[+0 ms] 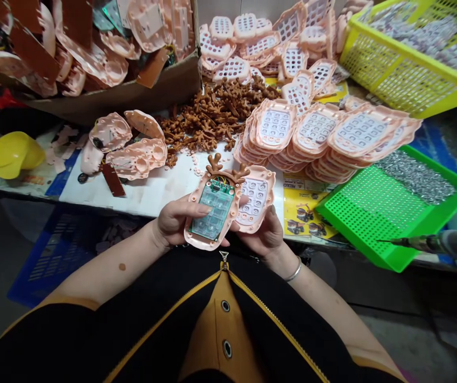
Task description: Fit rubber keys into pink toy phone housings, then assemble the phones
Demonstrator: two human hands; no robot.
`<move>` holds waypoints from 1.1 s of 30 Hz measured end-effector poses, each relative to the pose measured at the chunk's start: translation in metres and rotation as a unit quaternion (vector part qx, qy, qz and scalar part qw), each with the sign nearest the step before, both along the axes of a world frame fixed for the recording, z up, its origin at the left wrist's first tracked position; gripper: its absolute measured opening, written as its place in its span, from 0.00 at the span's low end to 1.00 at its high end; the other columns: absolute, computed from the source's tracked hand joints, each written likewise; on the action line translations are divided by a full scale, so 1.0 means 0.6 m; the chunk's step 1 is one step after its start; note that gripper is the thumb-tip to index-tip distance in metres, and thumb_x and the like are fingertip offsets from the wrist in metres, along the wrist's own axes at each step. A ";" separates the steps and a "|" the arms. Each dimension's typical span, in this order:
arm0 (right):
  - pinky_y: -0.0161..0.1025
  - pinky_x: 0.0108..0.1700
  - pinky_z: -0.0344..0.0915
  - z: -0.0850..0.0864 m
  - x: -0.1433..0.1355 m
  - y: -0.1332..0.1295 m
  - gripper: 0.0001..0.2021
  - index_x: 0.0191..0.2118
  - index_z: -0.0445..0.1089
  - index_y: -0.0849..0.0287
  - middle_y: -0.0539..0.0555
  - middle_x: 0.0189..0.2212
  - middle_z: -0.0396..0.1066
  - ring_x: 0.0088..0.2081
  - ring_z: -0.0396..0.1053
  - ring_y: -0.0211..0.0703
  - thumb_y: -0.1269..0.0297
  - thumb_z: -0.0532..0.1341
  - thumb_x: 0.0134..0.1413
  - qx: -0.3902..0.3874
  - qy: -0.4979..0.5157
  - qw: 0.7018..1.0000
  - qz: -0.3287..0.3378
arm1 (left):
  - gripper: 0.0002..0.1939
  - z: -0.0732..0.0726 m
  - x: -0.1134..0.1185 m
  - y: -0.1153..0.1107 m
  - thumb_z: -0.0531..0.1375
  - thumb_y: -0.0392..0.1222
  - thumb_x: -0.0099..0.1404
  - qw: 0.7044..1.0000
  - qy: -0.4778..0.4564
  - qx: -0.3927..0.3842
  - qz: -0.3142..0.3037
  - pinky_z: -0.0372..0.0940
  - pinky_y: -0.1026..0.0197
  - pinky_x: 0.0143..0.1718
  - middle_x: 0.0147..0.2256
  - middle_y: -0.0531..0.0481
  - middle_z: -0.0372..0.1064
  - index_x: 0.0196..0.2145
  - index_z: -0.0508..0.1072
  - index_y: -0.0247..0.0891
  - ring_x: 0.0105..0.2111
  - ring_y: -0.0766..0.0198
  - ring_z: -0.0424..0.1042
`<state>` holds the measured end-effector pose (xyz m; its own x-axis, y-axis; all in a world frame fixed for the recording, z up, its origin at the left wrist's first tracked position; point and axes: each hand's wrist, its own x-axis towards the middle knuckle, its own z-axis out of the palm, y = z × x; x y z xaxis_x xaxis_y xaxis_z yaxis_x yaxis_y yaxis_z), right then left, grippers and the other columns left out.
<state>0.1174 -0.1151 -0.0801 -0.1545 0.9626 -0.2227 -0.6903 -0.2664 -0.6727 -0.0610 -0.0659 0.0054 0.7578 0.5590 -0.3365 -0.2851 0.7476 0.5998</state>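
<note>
In front of my chest, my left hand [172,221] grips a pink toy phone shell [208,242], thumb lying over the clear green circuit board [212,210] inside it. Brown antler pieces [214,164] stick out of the shell's top edge, and thin wires run near the board's top. My right hand [268,236] is closed around a second pink shell half [257,199] with a white keypad seen from its inner side. This half sits partly behind the first, their edges overlapping. Some of my right fingers are hidden behind the shells.
Stacked keypad shells [276,125] stand ahead, beside a heap of brown antlers [208,117]. More shells with boards fill a cardboard box [160,85]. At right are a green basket [364,213] of screws, a yellow basket [396,80] and an electric screwdriver [443,243].
</note>
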 end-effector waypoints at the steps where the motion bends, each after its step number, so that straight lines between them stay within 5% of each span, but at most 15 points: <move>1: 0.56 0.57 0.66 0.000 0.000 0.000 0.29 0.47 0.72 0.47 0.52 0.47 0.74 0.50 0.70 0.52 0.34 0.64 0.42 0.005 -0.001 1.000 0.002 | 0.32 0.001 -0.002 0.000 0.68 0.42 0.49 1.000 0.003 0.006 0.005 0.75 0.47 0.34 0.54 0.31 0.71 0.52 0.71 0.36 0.38 0.47 0.79; 6: 0.58 0.56 0.66 0.000 -0.001 0.000 0.32 0.48 0.71 0.47 0.54 0.48 0.75 0.46 0.73 0.53 0.34 0.66 0.39 0.012 0.026 0.999 0.015 | 0.36 0.014 -0.010 0.014 0.64 0.64 0.53 0.993 0.049 0.045 0.098 0.73 0.50 0.37 0.49 0.34 0.75 0.51 0.72 0.35 0.44 0.42 0.77; 12: 0.54 0.62 0.63 0.000 -0.006 0.002 0.32 0.51 0.70 0.47 0.52 0.49 0.75 0.54 0.70 0.50 0.40 0.71 0.38 0.013 0.027 0.999 0.030 | 0.27 0.024 -0.007 0.032 0.62 0.60 0.57 0.979 0.118 0.066 0.149 0.71 0.50 0.43 0.42 0.42 0.77 0.46 0.75 0.36 0.45 0.46 0.76; 17: 0.51 0.58 0.67 0.010 -0.030 0.015 0.28 0.47 0.72 0.51 0.53 0.47 0.77 0.53 0.72 0.50 0.49 0.74 0.38 0.004 0.045 0.998 0.050 | 0.26 0.023 0.002 0.032 0.67 0.53 0.57 0.952 0.212 0.141 0.168 0.69 0.59 0.43 0.42 0.47 0.77 0.50 0.73 0.39 0.42 0.58 0.76; 25: 0.42 0.49 0.71 0.029 -0.058 0.028 0.27 0.48 0.71 0.51 0.52 0.49 0.75 0.49 0.72 0.46 0.54 0.75 0.39 0.018 0.049 0.998 0.031 | 0.39 0.030 0.025 0.031 0.71 0.49 0.53 0.854 0.369 0.338 0.140 0.63 0.53 0.55 0.57 0.41 0.68 0.60 0.67 0.37 0.53 0.51 0.69; 33: 0.43 0.56 0.67 0.023 -0.063 0.026 0.29 0.49 0.69 0.48 0.49 0.50 0.74 0.52 0.71 0.43 0.60 0.76 0.37 0.038 0.051 0.998 -0.001 | 0.48 0.021 0.039 0.027 0.69 0.58 0.53 0.806 0.441 0.387 0.080 0.58 0.47 0.60 0.60 0.33 0.63 0.64 0.62 0.31 0.58 0.44 0.65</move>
<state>0.0794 -0.0993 -0.0664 -0.1703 0.9764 -0.1328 -0.7572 -0.2159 -0.6165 -0.0377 -0.0495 0.0182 0.3124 0.9268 -0.2083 0.4515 0.0481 0.8910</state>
